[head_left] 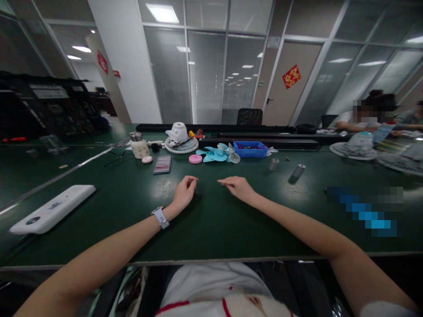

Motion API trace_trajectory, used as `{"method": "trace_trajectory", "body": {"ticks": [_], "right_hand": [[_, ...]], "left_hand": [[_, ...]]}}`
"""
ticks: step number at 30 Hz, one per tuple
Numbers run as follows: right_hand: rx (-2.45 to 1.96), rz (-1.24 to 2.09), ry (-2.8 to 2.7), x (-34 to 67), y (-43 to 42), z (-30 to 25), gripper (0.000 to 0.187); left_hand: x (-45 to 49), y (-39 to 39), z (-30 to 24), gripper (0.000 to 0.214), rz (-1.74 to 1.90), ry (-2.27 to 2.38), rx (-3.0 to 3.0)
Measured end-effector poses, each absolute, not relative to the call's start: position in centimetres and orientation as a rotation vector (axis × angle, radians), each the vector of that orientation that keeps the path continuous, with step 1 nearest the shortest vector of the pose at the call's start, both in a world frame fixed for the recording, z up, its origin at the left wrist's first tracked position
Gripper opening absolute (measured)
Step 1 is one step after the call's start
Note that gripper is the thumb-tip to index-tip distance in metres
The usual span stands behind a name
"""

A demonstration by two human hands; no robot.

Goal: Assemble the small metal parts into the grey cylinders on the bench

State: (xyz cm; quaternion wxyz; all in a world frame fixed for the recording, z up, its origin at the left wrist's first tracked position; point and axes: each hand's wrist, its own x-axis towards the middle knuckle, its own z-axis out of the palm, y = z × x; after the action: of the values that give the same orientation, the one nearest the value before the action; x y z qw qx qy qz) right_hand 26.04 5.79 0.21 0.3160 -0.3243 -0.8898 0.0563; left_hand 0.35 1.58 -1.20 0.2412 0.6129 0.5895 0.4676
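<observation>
Both my forearms reach out over a dark green table [211, 229]. My left hand [183, 193] hovers just above the surface with its fingers curled loosely and nothing visible in them; a watch [161, 217] sits on that wrist. My right hand [237, 186] lies palm down with fingers stretched toward the left hand, holding nothing. The two hands are a short gap apart. Beyond them lie light blue fan blades [218, 154], a white fan grille with its motor housing [180, 137] and a pink round cap [195, 159].
A blue bin [250, 149], two small grey cylinders [298, 170], a cream bottle [139, 146] and a small card [162, 164] lie further back. A white flat device [53, 209] rests at the left. Other people sit at the far right with more fan parts [355, 149].
</observation>
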Motion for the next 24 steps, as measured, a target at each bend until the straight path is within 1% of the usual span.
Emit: {"method": "trace_trajectory", "body": {"ticks": [5,9,13,20,24], "right_hand": [[-1.406,-0.302,-1.81,36.8,12.6,3.9,0.034],[-1.757,-0.381,-1.626,42.6,15.8,4.6,0.035],[-1.859,-0.349,-1.634,43.9,16.6,3.4,0.035],[-1.899,-0.312,-1.627,43.7,16.4,2.5,0.034],[-1.847,-0.303,-1.59,43.7,16.3,1.6,0.04]], "left_hand": [[0.4,1.5,-1.1,0.027,1.26,1.621,1.708],[0.5,1.5,-1.0,0.027,1.252,1.64,1.71],[0.5,1.2,-0.8,0.026,1.227,1.657,1.72],[0.5,1.0,-0.6,0.025,1.215,1.659,1.72],[0.5,1.2,-0.8,0.026,1.221,1.64,1.727]]}}
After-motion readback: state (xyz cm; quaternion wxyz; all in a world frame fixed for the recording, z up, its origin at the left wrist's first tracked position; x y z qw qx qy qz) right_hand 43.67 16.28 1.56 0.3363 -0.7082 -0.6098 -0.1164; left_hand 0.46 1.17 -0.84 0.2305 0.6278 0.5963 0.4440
